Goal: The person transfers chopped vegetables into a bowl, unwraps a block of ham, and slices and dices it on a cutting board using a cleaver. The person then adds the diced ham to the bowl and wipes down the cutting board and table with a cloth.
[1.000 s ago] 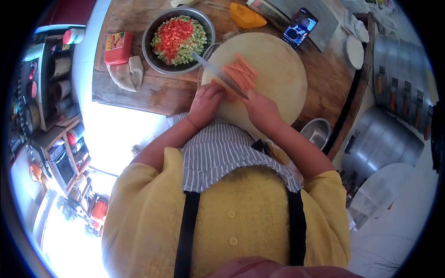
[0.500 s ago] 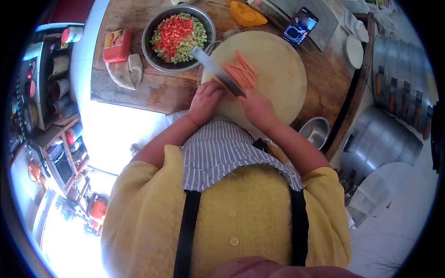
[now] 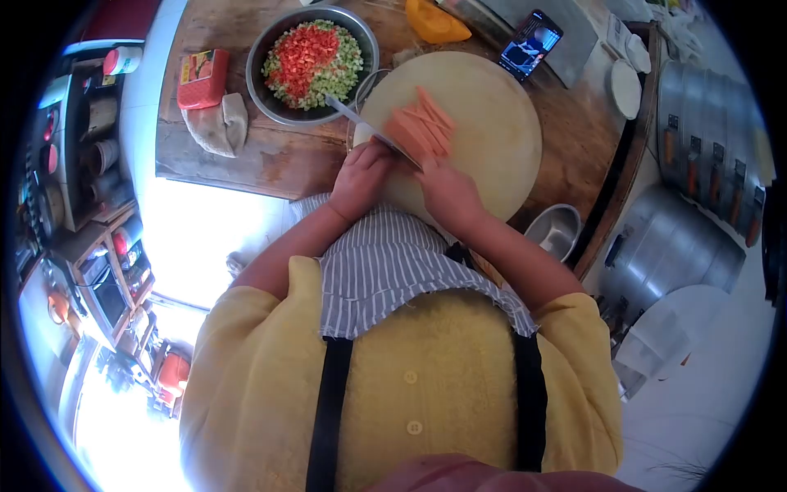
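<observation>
My right hand (image 3: 451, 193) is closed around the handle of a kitchen knife (image 3: 361, 123), its blade slanting up to the left over the board. Close against the blade, my left hand (image 3: 361, 174) has its fingers curled down at the left edge of the round cutting board (image 3: 496, 143). An orange vegetable piece under those fingertips is mostly hidden. Thin orange vegetable slices (image 3: 422, 123) lie in an overlapping pile just beyond the blade. Whether they are carrot or pumpkin I cannot tell.
A metal bowl (image 3: 256, 82) of diced red and green vegetables stands left of the board. Further left are a red package (image 3: 202, 86) and a cloth (image 3: 215, 129). Behind lie a pumpkin piece (image 3: 434, 23) and a phone (image 3: 531, 45). A small metal bowl (image 3: 556, 231) sits right.
The knife blade has turned more edge-on and its tip sits slightly lower and further left. My right hand has shifted slightly left. My left hand stays nearly in place.
</observation>
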A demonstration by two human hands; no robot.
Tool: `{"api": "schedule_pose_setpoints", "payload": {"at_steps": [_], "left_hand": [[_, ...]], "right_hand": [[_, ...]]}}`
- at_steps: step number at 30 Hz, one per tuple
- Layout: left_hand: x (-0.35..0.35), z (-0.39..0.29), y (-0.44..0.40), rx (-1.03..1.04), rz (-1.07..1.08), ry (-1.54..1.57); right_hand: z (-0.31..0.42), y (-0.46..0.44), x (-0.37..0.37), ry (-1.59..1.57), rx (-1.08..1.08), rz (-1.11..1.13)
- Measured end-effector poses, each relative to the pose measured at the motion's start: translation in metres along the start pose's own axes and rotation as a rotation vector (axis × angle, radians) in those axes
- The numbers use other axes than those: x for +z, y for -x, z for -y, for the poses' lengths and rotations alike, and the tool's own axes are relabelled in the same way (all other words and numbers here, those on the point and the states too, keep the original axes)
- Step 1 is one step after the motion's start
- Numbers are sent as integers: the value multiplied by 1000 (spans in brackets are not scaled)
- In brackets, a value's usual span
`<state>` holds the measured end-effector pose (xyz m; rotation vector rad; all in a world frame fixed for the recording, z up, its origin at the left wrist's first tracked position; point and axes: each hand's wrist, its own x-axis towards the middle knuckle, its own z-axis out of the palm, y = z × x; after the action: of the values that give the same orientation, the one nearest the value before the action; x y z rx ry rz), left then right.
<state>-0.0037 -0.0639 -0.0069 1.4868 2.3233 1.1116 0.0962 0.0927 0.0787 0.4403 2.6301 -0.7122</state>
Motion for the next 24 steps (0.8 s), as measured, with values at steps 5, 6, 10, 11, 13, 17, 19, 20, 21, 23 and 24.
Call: {"api": "schedule_pose_setpoints", "payload": {"at_steps": [5,6,10,11,13,17,19,20,21,23,24], "left_hand": [[-6,-3,-1,-18,-24,39],[-8,-4,-1,-11,-35,30],[-7,-5,0,-28,-28,55],[-7,-5,0,-18,-31,40],[-6,-3,-1,-10,-34,27],[0,0,4,0,-13,-7],[1,0,4,4,-10,-10],[1,0,4,-18,-29,32],[-1,0,3,-41,-45,73],[-6,-2,2,-31,-35,73],[-8,-3,2,-25,-25,80]], "right_hand": [[-5,2,-9,-138,22,-38],[1,5,-18,-109,5,-22],[10,10,-22,3,-5,53],[11,8,-21,5,-6,54],[12,6,-15,-21,34,64],[4,3,8,0,-6,19],[10,3,2,-44,54,12],[6,4,1,-45,52,7],[-1,6,-1,-103,36,-30],[-6,8,-6,-163,14,-66],[-1,9,-16,-123,22,-48]]}}
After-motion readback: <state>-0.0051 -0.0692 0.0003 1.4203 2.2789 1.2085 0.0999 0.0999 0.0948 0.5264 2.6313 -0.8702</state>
